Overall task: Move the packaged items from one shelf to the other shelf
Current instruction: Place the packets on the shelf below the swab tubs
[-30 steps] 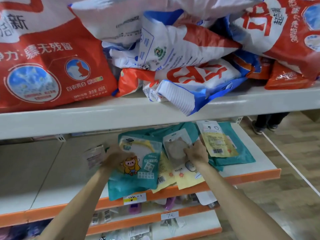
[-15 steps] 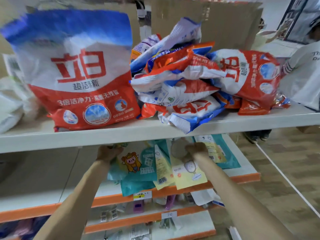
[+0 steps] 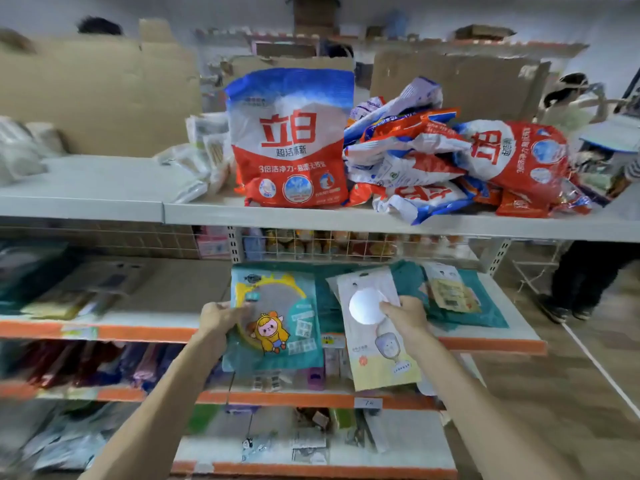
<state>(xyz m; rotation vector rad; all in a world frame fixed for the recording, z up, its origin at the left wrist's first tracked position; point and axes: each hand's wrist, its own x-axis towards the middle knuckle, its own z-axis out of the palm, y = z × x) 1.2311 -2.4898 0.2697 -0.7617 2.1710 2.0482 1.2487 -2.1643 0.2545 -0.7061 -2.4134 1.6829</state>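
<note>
Our left hand [image 3: 221, 317] grips the left edge of a teal packet with a cartoon figure [image 3: 277, 327], and our right hand [image 3: 407, 315] pinches a pale packet with a white round disc [image 3: 372, 341]. Both packets hang before the front of the orange-edged shelf [image 3: 491, 346]. On the grey upper shelf [image 3: 207, 213], one detergent bag [image 3: 294, 140] stands upright beside a heap of fallen bags [image 3: 433, 168].

Single view, wide-angle camera worn on the head, facing forward and slightly down at a shelving unit [image 3: 235, 249], close, both forearms [image 3: 162, 393] entering from the bottom edge, top shelf [image 3: 104, 206] across mid-frame, lower shelf [image 3: 502, 345] below centre, floor [image 3: 588, 393] at lower right.
</note>
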